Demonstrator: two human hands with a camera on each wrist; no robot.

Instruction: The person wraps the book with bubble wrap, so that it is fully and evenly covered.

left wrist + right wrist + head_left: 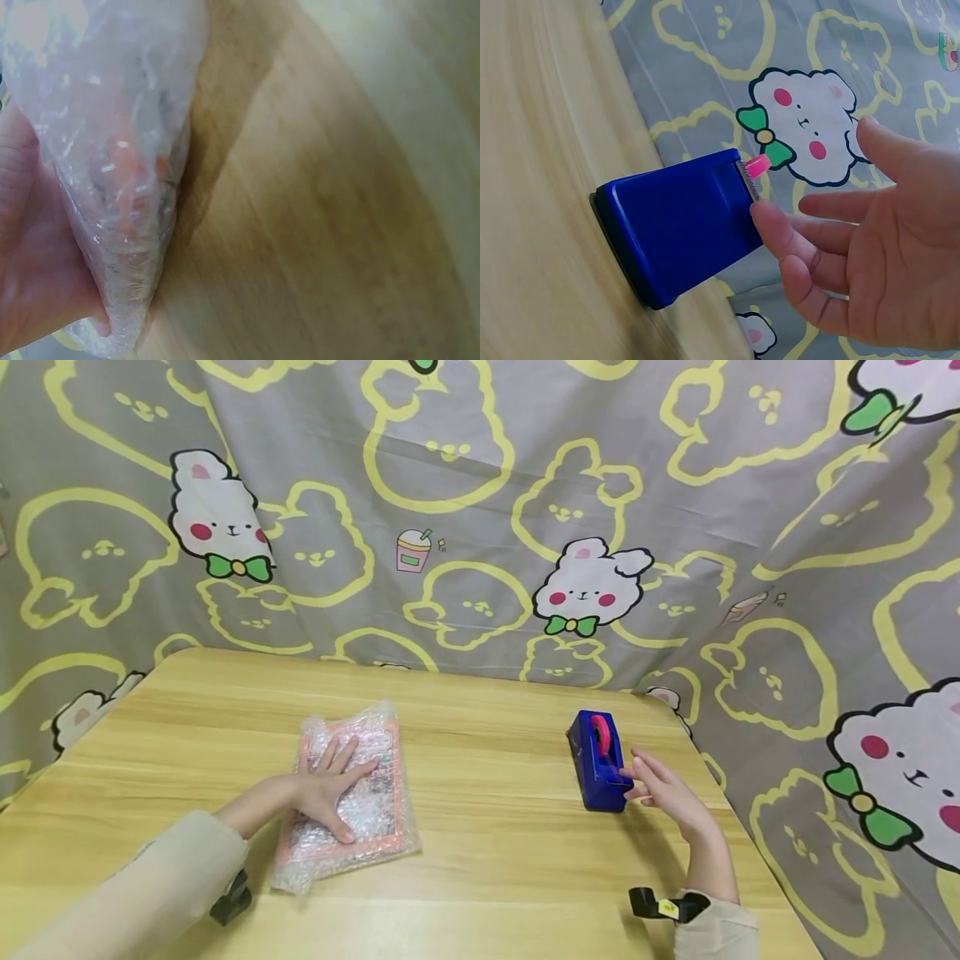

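A flat, orange-bordered package wrapped in bubble wrap (390, 752) lies on the left of the table. My left hand (326, 793) rests on top of it, palm down with fingers spread. The left wrist view shows the crinkled bubble wrap (127, 150) close up, with part of the hand beside it. To the right stands a blue tape dispenser (600, 785) with a pink core in it. Beside its front end is my right hand (671, 793), fingers loosely bent and the thumb apart. In the right wrist view, one fingertip is at the serrated cutter (748, 180).
The wooden table (480, 877) carries both things. A grey curtain (465, 443) printed with yellow outlines and white rabbits hangs behind the table and along its sides. Dark wrist mounts (667, 906) sit at the sleeve cuffs.
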